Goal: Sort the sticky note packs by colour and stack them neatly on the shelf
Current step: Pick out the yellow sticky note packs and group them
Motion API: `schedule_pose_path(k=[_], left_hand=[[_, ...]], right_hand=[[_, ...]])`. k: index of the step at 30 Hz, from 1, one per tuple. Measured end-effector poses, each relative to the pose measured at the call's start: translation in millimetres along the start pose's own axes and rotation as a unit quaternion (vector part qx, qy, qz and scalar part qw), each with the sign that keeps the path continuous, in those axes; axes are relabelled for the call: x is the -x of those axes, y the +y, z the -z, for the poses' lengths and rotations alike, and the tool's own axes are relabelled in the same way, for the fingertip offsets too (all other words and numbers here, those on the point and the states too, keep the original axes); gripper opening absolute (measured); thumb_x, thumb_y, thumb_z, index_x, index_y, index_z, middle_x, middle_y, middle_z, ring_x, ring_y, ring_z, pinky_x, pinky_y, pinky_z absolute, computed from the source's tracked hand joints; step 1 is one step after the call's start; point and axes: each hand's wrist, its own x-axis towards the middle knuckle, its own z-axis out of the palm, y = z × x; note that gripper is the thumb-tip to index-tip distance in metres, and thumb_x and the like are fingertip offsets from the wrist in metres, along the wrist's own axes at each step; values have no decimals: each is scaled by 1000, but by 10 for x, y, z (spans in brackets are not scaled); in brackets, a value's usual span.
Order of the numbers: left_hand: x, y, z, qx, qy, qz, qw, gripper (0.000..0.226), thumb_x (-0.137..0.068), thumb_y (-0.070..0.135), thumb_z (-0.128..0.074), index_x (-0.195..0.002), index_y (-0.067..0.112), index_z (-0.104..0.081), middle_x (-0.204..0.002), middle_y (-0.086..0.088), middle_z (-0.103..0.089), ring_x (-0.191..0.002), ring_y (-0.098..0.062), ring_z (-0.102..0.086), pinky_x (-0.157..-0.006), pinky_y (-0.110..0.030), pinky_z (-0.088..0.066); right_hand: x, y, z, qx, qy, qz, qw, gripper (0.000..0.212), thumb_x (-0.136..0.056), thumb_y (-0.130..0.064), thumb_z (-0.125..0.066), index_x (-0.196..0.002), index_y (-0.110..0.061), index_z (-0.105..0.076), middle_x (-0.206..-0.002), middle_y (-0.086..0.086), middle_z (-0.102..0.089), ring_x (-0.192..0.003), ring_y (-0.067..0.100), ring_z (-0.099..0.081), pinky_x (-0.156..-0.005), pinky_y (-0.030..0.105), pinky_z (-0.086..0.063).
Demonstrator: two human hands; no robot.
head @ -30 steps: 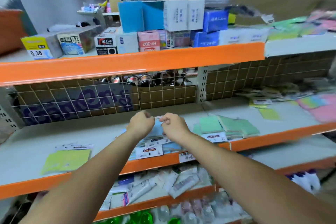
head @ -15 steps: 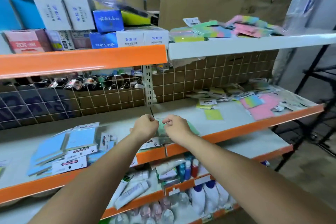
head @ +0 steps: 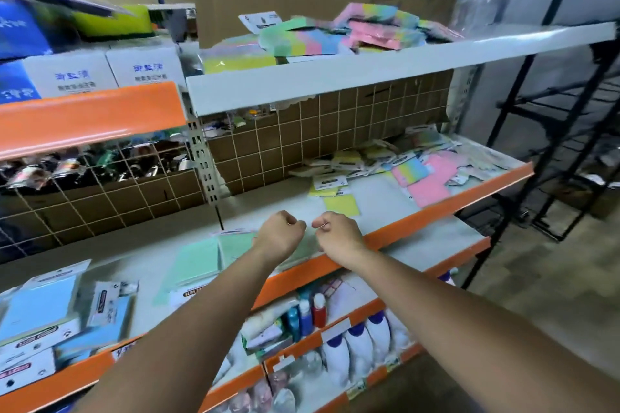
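Both my hands hover close together over the middle shelf (head: pixel 423 213), fingers curled into fists. My left hand (head: pixel 280 234) and my right hand (head: pixel 337 234) show no pack in their grip; only a thin pale sliver shows at the right fingertips. Green sticky note packs (head: pixel 198 261) lie just below and left of the hands. Blue packs (head: pixel 37 305) sit further left. A yellow pack (head: pixel 342 204) lies just beyond my right hand. Pink and rainbow packs (head: pixel 432 178) are jumbled at the shelf's right end.
The white top shelf (head: pixel 369 70) carries a loose pile of mixed-colour packs (head: pixel 335 33). White and coloured bottles (head: pixel 355 339) fill the lower shelf. A wire grid (head: pixel 100 184) backs the shelf. A black metal rack (head: pixel 553 144) stands to the right.
The view has swung right, from the blue packs past the green ones toward the pink pile. Both hands stayed curled and close together, drifting slightly apart.
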Motion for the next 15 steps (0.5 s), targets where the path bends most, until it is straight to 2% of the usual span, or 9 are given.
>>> schedule_pose_path(k=[4, 8, 12, 15], left_hand=[[-209, 108, -198, 0, -22, -15, 1000, 18, -91, 34, -54, -95, 17, -59, -94, -4, -61, -93, -25, -57, -79, -29, -44], [-468, 188, -327, -9, -41, -15, 999, 16, -90, 35, -53, -92, 20, -58, -93, -3, -62, -96, -27, -58, -91, -37, -47], [-747, 229, -405, -10, -63, -9, 998, 12, -87, 33, -51, -88, 22, -55, -95, -3, -62, -98, -27, -57, -91, -37, -47], [-990, 239, -462, -5, -74, -6, 997, 14, -83, 36, -51, -81, 22, -53, -85, -1, -60, -95, -29, -58, -88, -36, -45]], right_hand=[[-161, 129, 119, -21, 10, -21, 999, 33, -88, -6, -47, -114, -13, -66, -119, 5, -66, -104, 28, -64, -92, 37, -50], [-371, 217, 226, -31, 20, -42, 998, 32, -88, -5, -51, -115, -13, -65, -117, 5, -66, -106, 26, -63, -90, 34, -51], [-619, 304, 286, -26, 27, -58, 998, 29, -89, -9, -48, -112, -12, -65, -111, 10, -68, -101, 29, -64, -84, 34, -53], [-763, 405, 326, -19, 37, -83, 996, 29, -90, -11, -49, -115, -11, -64, -110, 11, -68, -102, 29, -64, -84, 33, -52]])
